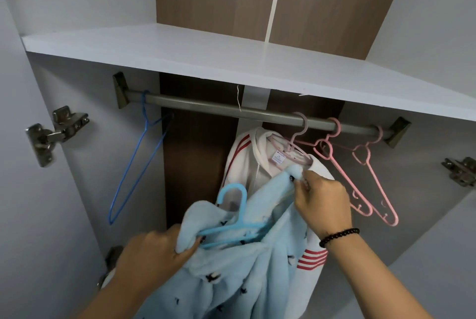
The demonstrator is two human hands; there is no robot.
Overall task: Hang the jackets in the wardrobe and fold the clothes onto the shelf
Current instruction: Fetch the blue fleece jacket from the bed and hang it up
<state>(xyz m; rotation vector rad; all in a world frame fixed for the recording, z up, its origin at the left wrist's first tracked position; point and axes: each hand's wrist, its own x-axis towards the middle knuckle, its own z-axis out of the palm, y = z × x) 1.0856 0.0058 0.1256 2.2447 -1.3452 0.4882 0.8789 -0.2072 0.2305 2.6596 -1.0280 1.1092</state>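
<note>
left hand (154,251): lower left of frame, grip closed on a bunched fold of the light blue fleece jacket (231,275) and touching the lower bar of the light blue hanger (233,218)
right hand (323,205): centre right, fingers pinching the jacket's upper edge near a dark button; black bead bracelet (338,236) on the wrist
light blue fleece jacket: lower centre, dark small print, held below the rail, hanger partly inside it, hook free and upright
rail (231,110): grey bar across mid frame under the white shelf (206,55)
white jacket (255,164): red stripes, hung on a pink hanger (298,138) at centre, behind the blue one
two pink hangers (360,171): bare, right end of rail
blue wire hanger (139,159): bare, left end of rail
hinges (55,130): on the wardrobe's side walls, left and right edges
</note>
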